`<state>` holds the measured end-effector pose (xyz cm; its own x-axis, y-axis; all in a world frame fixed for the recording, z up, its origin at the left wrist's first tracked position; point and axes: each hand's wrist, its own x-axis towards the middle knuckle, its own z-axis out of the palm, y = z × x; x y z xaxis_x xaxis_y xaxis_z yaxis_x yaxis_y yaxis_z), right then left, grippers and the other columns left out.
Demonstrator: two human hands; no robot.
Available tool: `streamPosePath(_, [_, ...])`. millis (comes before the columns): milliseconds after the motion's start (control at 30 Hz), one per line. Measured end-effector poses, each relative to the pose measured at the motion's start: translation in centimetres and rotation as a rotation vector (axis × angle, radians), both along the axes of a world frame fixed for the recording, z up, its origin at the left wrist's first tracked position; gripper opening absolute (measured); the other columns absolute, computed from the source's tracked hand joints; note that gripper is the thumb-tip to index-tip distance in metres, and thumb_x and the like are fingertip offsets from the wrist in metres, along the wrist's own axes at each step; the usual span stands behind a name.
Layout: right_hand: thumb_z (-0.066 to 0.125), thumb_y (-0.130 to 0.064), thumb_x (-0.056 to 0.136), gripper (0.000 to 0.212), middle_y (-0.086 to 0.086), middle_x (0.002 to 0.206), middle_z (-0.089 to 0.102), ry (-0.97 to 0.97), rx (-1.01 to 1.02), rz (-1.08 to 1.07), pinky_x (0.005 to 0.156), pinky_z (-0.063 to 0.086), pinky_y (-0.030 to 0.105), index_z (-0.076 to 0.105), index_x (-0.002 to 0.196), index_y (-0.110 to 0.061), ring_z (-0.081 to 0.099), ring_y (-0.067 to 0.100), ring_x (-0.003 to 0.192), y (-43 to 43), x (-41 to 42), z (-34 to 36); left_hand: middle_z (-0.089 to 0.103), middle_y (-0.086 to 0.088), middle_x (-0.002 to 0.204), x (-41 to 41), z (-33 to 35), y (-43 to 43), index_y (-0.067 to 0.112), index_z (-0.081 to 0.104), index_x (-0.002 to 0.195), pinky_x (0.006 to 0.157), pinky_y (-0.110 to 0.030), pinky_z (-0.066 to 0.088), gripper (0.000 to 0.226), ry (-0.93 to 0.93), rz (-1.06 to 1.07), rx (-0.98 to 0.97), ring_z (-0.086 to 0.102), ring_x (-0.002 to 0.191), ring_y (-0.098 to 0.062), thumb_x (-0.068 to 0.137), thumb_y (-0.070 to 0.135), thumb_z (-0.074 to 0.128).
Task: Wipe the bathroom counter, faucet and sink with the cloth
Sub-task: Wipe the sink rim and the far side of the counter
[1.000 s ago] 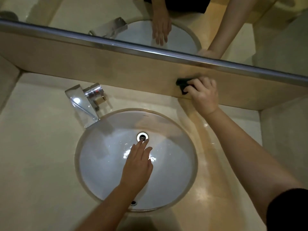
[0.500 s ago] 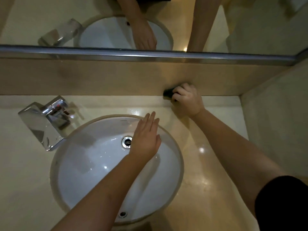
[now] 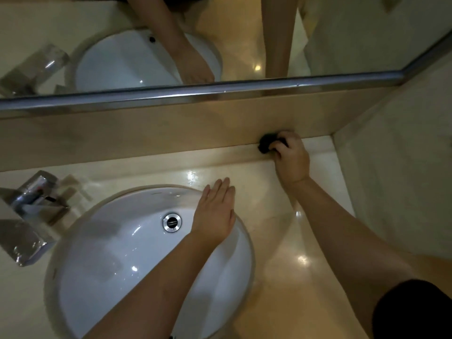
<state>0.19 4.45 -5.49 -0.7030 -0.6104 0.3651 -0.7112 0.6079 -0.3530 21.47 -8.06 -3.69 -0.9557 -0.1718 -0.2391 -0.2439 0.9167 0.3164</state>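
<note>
Right hand [image 3: 291, 160] is pressing a bunched dark cloth [image 3: 265, 144] against the back edge of the glossy cream stone bench [image 3: 281, 265].

Its fingers [image 3: 281, 146] are curling around the cloth, which is touching the tan backsplash strip [image 3: 146, 138]. The left hand [image 3: 216, 211] is lying flat and released, holding nothing, over the far rim of the round white sink [image 3: 110, 253]. The square chrome faucet [image 3: 27, 216] is standing well to its left.

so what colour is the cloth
Black, or very dark. The cloth shows in the head view, bunched in the right hand where counter meets backsplash.
</note>
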Motion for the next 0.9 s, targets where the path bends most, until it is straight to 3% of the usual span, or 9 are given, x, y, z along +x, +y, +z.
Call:
streamPosePath(133, [0.066, 0.007, 0.071, 0.017, 0.016, 0.101, 0.064, 0.027, -0.044, -0.023, 0.069, 0.051, 0.034, 0.069, 0.082, -0.005, 0.053, 0.026, 0.095, 0.6, -0.9, 1.6, 0.050, -0.018, 0.139, -0.7, -0.2, 0.1, 0.002, 0.055, 0.128, 0.109, -0.050, 0.030, 0.055, -0.009, -0.003, -0.076, 0.049, 0.127, -0.035, 0.077, 0.018, 0.065])
streamPosePath(267, [0.061, 0.008, 0.072, 0.014, 0.008, 0.101, 0.056, 0.212, -0.311, -0.165, 0.087, 0.035, 0.010, 0.067, 0.080, -0.002, 0.049, 0.023, 0.092, 2.7, -2.5, 5.9, 0.022, -0.015, 0.156, -1.1, 0.1, 1.3, 0.004, 0.030, 0.146, 0.118, -0.047, 0.009, 0.058, -0.102, 0.006, -0.154, 0.022, 0.144, -0.031, 0.094, 0.027, 0.042])
streamPosePath(367, [0.060, 0.010, 0.071, 0.016, 0.002, 0.105, 0.048, 0.287, -0.319, -0.211, 0.087, 0.033, 0.012, 0.066, 0.080, -0.003, 0.048, 0.024, 0.094, 3.2, -3.6, 6.3, 0.006, -0.014, 0.160, -1.2, 0.0, 2.0, 0.005, 0.014, 0.150, 0.118, -0.046, 0.003, 0.060, -0.152, 0.015, -0.208, 0.008, 0.147, -0.030, 0.098, 0.031, 0.031])
streamPosePath(467, [0.057, 0.007, 0.070, 0.018, 0.010, 0.106, 0.056, 0.110, -0.164, -0.250, 0.077, 0.042, 0.025, 0.067, 0.082, -0.003, 0.051, 0.030, 0.095, 4.1, -3.4, 2.9, 0.025, -0.018, 0.155, -1.3, 0.2, 2.3, 0.002, 0.034, 0.145, 0.115, -0.048, 0.019, 0.062, -0.166, 0.043, -0.247, 0.027, 0.142, -0.033, 0.092, 0.033, 0.044])
streamPosePath(500, [0.057, 0.007, 0.069, 0.021, 0.013, 0.107, 0.058, 0.010, -0.080, -0.282, 0.073, 0.046, 0.030, 0.068, 0.084, -0.003, 0.052, 0.032, 0.095, 4.5, -3.4, 1.6, 0.025, -0.018, 0.155, -1.2, 0.2, 2.3, 0.001, 0.034, 0.145, 0.115, -0.049, 0.019, 0.062, -0.163, 0.035, -0.250, 0.027, 0.142, -0.033, 0.093, 0.033, 0.044])
streamPosePath(567, [0.059, 0.009, 0.072, 0.022, 0.014, 0.112, 0.060, -0.090, 0.075, -0.316, 0.068, 0.049, 0.036, 0.069, 0.088, -0.004, 0.051, 0.034, 0.097, 5.1, -3.7, 0.2, 0.008, -0.017, 0.159, -1.1, -0.2, 2.3, 0.002, 0.016, 0.150, 0.117, -0.049, 0.006, 0.062, -0.188, 0.000, -0.226, 0.010, 0.146, -0.033, 0.099, 0.032, 0.033])
streamPosePath(633, [0.058, 0.007, 0.075, 0.023, 0.016, 0.116, 0.057, -0.098, 0.220, -0.287, 0.072, 0.049, 0.039, 0.069, 0.092, -0.004, 0.047, 0.033, 0.100, 5.3, -4.4, 0.9, 0.007, -0.017, 0.159, -1.2, -0.1, 2.0, 0.001, 0.015, 0.150, 0.117, -0.050, 0.007, 0.062, -0.187, -0.001, -0.239, 0.010, 0.147, -0.032, 0.099, 0.032, 0.032])
streamPosePath(767, [0.056, 0.000, 0.081, 0.019, 0.018, 0.123, 0.054, 0.056, 0.531, -0.301, 0.070, 0.046, 0.042, 0.070, 0.094, -0.001, 0.046, 0.042, 0.104, 7.3, -5.2, 3.5, 0.046, -0.021, 0.142, -0.9, -0.1, 2.0, -0.001, 0.052, 0.132, 0.105, -0.052, 0.037, 0.062, -0.226, -0.008, -0.228, 0.046, 0.130, -0.036, 0.081, 0.030, 0.064])
streamPosePath(900, [0.049, -0.005, 0.084, 0.025, 0.020, 0.125, 0.053, 0.081, 0.731, -0.273, 0.078, 0.043, 0.044, 0.070, 0.094, 0.005, 0.047, 0.043, 0.105, 7.9, -4.8, 4.7, 0.044, -0.023, 0.142, -1.2, 0.4, 2.4, -0.004, 0.050, 0.133, 0.105, -0.051, 0.037, 0.066, -0.216, 0.010, -0.228, 0.045, 0.130, -0.038, 0.079, 0.030, 0.067])
